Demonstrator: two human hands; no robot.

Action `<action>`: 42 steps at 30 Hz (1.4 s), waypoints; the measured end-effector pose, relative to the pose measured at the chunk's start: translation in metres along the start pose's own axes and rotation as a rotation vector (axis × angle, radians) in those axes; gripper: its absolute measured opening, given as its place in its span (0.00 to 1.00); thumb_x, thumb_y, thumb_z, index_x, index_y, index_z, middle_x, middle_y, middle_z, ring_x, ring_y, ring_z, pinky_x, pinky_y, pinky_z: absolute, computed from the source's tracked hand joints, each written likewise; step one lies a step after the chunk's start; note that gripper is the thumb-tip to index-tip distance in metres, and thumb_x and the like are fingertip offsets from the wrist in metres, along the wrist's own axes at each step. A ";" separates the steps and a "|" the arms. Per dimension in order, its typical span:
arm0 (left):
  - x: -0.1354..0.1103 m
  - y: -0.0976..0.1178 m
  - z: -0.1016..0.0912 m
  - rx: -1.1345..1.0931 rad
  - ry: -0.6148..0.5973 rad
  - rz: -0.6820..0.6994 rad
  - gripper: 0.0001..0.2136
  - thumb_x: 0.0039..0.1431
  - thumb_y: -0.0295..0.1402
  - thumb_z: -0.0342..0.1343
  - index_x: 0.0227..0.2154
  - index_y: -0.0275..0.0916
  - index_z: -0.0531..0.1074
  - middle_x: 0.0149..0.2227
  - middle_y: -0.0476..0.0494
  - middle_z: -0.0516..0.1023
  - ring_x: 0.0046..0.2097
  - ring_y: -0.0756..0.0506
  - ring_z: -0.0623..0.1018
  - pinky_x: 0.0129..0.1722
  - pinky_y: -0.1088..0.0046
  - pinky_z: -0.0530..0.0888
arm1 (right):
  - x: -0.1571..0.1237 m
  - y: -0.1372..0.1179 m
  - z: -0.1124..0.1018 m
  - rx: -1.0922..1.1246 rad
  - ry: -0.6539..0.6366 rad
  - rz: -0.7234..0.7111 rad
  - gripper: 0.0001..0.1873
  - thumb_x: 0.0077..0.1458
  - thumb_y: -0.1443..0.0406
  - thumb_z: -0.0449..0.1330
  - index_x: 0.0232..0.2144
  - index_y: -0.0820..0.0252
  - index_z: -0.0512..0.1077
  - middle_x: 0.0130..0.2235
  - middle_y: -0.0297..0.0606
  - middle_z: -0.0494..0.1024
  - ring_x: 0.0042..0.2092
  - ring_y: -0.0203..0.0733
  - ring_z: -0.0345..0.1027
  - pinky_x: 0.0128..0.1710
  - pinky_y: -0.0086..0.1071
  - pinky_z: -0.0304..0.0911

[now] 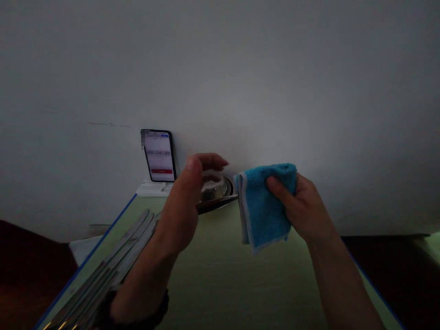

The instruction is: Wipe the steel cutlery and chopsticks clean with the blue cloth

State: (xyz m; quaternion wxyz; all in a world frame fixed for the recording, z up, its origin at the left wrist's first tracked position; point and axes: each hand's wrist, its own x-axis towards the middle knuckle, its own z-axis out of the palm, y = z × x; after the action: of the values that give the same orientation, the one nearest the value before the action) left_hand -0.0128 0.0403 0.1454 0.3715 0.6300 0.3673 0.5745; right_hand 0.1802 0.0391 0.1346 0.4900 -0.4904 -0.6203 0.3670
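My right hand (302,206) grips a folded blue cloth (268,211) with a pale edge, thumb on the near face. From the cloth's left side a slim metal utensil (215,203), dark in this light, reaches toward my left palm; its right end is hidden in the cloth, so its kind is unclear. My left hand (187,197) is at the utensil's other end, fingers apart and curved above it. Whether the palm touches the utensil cannot be made out. Several table knives (120,256) lie side by side on the table's left, partly covered by my left forearm.
A phone (160,156) with a lit screen leans upright on a white base (147,189) at the table's back left. Behind my left fingers sits a round, shiny dish (225,187). The pale green table (220,275) has blue edges and meets a grey wall (275,82).
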 end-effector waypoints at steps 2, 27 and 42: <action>0.002 -0.005 0.005 -0.162 0.038 -0.001 0.25 0.60 0.50 0.30 0.37 0.41 0.67 0.46 0.42 0.70 0.49 0.41 0.68 0.46 0.60 0.68 | -0.001 -0.001 -0.006 -0.050 -0.087 0.034 0.14 0.49 0.53 0.57 0.29 0.56 0.67 0.25 0.30 0.69 0.25 0.32 0.62 0.21 0.25 0.60; 0.006 -0.024 0.011 -0.289 0.050 0.047 0.31 0.56 0.56 0.25 0.49 0.46 0.63 0.60 0.49 0.57 0.62 0.41 0.52 0.60 0.57 0.49 | -0.002 -0.011 -0.011 -0.484 -0.275 -0.014 0.17 0.50 0.50 0.55 0.30 0.57 0.69 0.27 0.31 0.74 0.28 0.35 0.67 0.26 0.28 0.59; 0.001 -0.019 0.018 -0.260 0.016 0.043 0.30 0.58 0.54 0.23 0.49 0.45 0.62 0.60 0.48 0.57 0.62 0.42 0.53 0.60 0.56 0.50 | -0.006 -0.020 -0.002 -0.496 -0.480 -0.097 0.12 0.50 0.55 0.57 0.32 0.57 0.73 0.32 0.33 0.77 0.33 0.38 0.69 0.32 0.31 0.61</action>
State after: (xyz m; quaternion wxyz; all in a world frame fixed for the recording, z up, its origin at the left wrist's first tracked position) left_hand 0.0042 0.0494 0.1280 0.4349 0.5795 0.2791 0.6302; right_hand 0.1779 0.0287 0.1522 0.2127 -0.4643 -0.8107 0.2864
